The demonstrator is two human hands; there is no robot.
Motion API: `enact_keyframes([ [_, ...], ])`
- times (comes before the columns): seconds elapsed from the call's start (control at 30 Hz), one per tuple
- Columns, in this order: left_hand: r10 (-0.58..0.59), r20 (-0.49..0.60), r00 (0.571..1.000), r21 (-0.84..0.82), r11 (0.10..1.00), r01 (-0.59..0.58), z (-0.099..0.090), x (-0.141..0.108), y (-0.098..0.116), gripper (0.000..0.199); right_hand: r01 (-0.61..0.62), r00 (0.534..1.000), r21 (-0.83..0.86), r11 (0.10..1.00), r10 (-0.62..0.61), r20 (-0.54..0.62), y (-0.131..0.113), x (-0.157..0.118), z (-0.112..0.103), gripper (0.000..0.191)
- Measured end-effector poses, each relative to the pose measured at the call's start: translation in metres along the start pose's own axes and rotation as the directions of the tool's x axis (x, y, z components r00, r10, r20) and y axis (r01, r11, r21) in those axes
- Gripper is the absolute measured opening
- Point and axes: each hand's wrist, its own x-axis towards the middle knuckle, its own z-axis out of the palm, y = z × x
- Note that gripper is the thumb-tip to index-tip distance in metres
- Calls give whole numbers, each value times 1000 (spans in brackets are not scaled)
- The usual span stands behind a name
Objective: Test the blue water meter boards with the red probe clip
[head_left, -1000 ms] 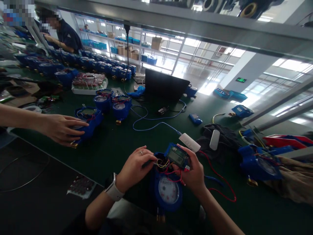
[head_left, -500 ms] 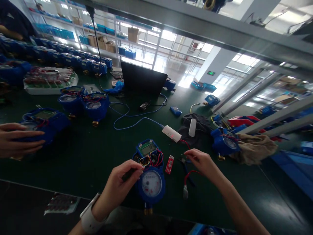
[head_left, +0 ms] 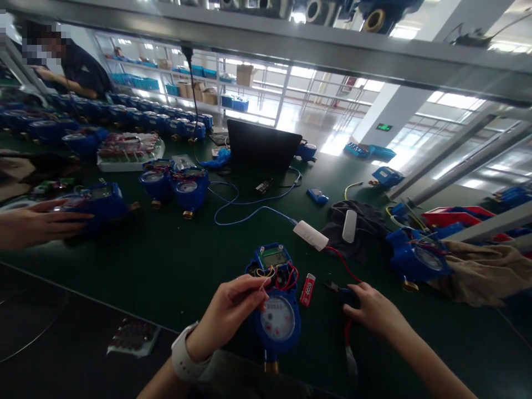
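Note:
A blue water meter [head_left: 277, 318] lies in front of me, its brass fitting towards me. Its upper housing is uncovered, with a small display [head_left: 275, 258] and red and yellow wires. My left hand [head_left: 233, 307] pinches a thin wire [head_left: 264, 284] over the housing, just above the dial. To the right, my right hand [head_left: 372, 307] has its fingers closed around the blue handles of small pliers [head_left: 332, 286], which lie on the bench with their dark jaws pointing left. A red-and-white lighter-sized block [head_left: 307, 290] lies between the meter and the pliers.
A white box [head_left: 311, 235] with blue and red cables lies beyond the meter. A laptop [head_left: 264, 145] stands behind. Two open meters [head_left: 189, 188] sit left, and another person's hand [head_left: 41, 221] rests on a meter. Pliers-side cloths [head_left: 490, 271] lie right. A metal shelf [head_left: 266, 33] crosses overhead.
My right hand has lowered onto the pliers and closed on their handles. My left hand still pinches at the meter's wires. The view has shifted, moving the scene rightward.

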Motion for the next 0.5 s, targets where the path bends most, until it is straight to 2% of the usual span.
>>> enact_keyframes([
  [0.1,-13,17,1000,-19,1000,13,0,2,3,33,46,993,121,992,-33,-109,-1,-3,-3,59],
  [0.17,5,24,1000,23,1000,-6,0,3,6,34,118,971,224,967,-65,-231,-8,-11,-7,59],
  [0.23,55,16,998,135,989,-57,0,5,8,26,282,922,362,888,-148,-357,-20,-27,-12,52],
  [0.27,101,0,995,210,973,-99,0,6,9,21,385,890,423,820,-210,-404,-29,-37,-14,46],
  [0.33,217,-47,975,367,912,-185,1,6,9,13,539,836,468,700,-378,-397,-49,-59,-19,34],
  [0.37,274,-67,960,431,875,-220,2,6,9,11,583,812,443,682,-463,-355,-60,-70,-20,31],
  [0.43,337,-104,936,506,828,-242,3,5,6,11,642,767,332,691,-580,-275,-82,-85,-22,29],
  [0.5,325,-147,934,509,835,-210,4,4,4,13,669,741,176,722,-632,-228,-100,-92,-22,31],
])
